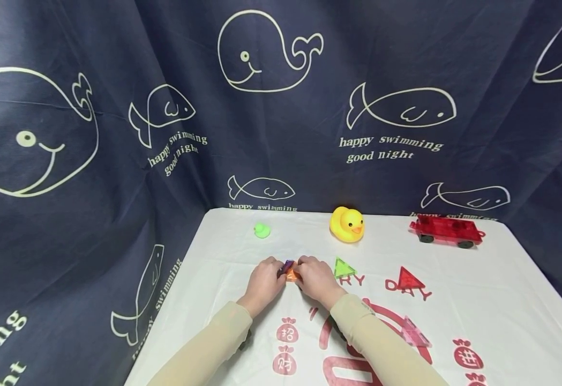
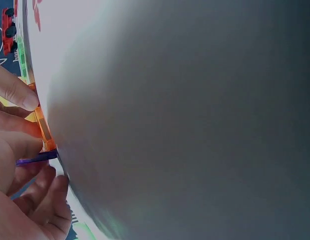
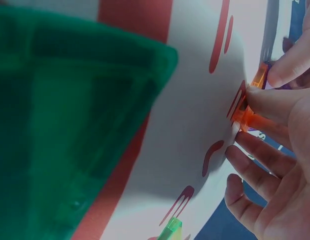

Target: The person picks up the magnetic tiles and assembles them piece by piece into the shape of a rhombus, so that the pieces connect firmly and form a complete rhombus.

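Note:
Both hands meet over the middle of the table. My left hand pinches a purple magnetic tile, which stands on edge in the left wrist view. With thumb and fingers, my right hand holds an orange magnetic tile low at the tabletop. The purple tile meets the end of the orange tile in the left wrist view. Fingers cover much of both tiles. Seen from the right wrist, the orange tile lies under the thumb, its far end by the left hand.
Behind the hands are a small green duck, a yellow duck and a red wheeled car base. To the right lie a light-green triangle, a red triangle and a pink tile. A dark-green tile sits below the right wrist.

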### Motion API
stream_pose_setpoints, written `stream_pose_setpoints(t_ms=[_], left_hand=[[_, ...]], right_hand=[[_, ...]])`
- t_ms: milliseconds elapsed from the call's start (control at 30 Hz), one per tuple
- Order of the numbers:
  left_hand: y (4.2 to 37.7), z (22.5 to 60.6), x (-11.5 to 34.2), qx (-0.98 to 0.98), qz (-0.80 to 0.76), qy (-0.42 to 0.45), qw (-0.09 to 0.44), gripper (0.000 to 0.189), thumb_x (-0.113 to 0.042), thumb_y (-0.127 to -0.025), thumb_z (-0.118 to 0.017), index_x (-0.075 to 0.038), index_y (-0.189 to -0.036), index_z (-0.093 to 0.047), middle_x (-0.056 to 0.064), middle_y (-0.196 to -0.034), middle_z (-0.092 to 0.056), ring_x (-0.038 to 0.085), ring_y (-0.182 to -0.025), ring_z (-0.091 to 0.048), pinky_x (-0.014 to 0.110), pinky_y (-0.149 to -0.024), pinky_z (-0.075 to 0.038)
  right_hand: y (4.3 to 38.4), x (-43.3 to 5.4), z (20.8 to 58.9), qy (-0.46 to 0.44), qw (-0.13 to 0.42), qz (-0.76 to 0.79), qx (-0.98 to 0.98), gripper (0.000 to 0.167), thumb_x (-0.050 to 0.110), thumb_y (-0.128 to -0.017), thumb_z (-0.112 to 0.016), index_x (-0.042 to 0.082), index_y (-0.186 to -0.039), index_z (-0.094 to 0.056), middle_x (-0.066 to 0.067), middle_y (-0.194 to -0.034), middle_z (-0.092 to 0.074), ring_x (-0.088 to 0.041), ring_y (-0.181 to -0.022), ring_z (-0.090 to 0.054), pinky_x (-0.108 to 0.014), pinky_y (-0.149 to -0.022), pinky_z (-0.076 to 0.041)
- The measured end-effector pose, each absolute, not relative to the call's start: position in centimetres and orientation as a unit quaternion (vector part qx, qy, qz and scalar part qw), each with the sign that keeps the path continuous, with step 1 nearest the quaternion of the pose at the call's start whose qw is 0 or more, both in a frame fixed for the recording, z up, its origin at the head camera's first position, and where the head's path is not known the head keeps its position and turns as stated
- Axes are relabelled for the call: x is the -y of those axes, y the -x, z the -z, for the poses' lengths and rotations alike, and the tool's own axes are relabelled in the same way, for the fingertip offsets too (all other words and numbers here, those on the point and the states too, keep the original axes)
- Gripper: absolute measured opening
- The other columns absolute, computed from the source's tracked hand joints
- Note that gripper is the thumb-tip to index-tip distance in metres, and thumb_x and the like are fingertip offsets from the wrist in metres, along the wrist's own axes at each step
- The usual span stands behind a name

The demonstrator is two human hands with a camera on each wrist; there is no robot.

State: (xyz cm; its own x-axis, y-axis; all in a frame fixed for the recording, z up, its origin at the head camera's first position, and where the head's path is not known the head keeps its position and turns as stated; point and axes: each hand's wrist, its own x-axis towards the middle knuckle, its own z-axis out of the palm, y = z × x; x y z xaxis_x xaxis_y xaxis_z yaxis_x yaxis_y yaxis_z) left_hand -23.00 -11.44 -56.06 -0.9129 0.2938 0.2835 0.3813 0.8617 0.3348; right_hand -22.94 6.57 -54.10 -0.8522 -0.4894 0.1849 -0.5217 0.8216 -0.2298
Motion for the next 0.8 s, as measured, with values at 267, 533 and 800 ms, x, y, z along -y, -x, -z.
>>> stream_pose_setpoints(t_ms=[267,533,800], left_hand=[[22.8,56.0,11.6,0.959,0.193,0.184,0.098,0.017,-0.012,-0.087,-0.083,-0.002,-0.098,-0.076,0.015,-0.11,-0.072,0.032,-0.104,-0.069,0.044,-0.092,-0.055],[22.7,55.6,11.5,0.966,0.175,0.182,0.048,0.03,-0.015,-0.093,-0.078,0.003,-0.117,-0.072,0.019,-0.114,-0.072,0.035,-0.106,-0.07,0.047,-0.092,-0.055],[22.6,55.7,11.7,0.967,0.182,0.176,0.036,0.042,-0.018,-0.096,-0.075,0.005,-0.13,-0.067,0.026,-0.129,-0.067,0.043,-0.121,-0.064,0.054,-0.102,-0.05]], right_hand=[[22.6,-6.7,54.2,-0.261,0.055,-0.128,0.955,0.021,0.02,-0.089,-0.085,0.01,-0.106,-0.08,-0.009,-0.106,-0.069,-0.028,-0.093,-0.066,-0.048,-0.073,-0.058],[22.2,-7.0,54.3,-0.255,0.045,-0.151,0.954,0.033,0.019,-0.092,-0.082,0.006,-0.121,-0.076,-0.012,-0.115,-0.069,-0.03,-0.102,-0.065,-0.049,-0.081,-0.057],[21.6,-7.9,53.5,-0.259,-0.011,-0.174,0.95,0.052,0.026,-0.093,-0.08,0.006,-0.139,-0.066,-0.016,-0.135,-0.064,-0.033,-0.122,-0.06,-0.052,-0.099,-0.051]])
